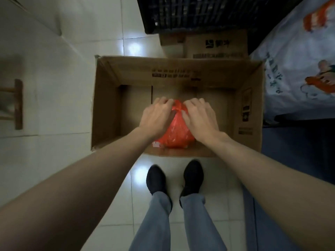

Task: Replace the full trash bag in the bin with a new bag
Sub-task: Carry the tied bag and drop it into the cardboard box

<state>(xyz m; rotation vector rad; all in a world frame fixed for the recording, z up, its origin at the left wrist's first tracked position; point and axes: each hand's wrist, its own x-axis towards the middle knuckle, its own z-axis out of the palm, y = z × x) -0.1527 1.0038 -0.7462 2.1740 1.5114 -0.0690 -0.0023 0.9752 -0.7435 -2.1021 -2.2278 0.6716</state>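
Head camera is looking straight down into an open cardboard box (252,109) that is serving as the bin, sitting on the tiled floor (59,73) just beyond the person's black shoes (155,180). A full red trash bag (175,132) is lying inside, toward the box's six-o'clock wall. Both hands are closing on its gathered neck — the left hand (156,115) is pinching the plastic from nine o'clock, the right hand (198,115) from three o'clock, fingers curled tight around the twisted top, which is poking up between them.

Judging by this, the person is tying or cinching the bag before lifting it out. To do that well, it helps to be keeping the neck twisted snugly, pulling the two ends evenly in opposite directions, and seating the knot low so nothing spills — thin plastic like this is likely to tear if it is jerked. No new bag is showing anywhere in view.
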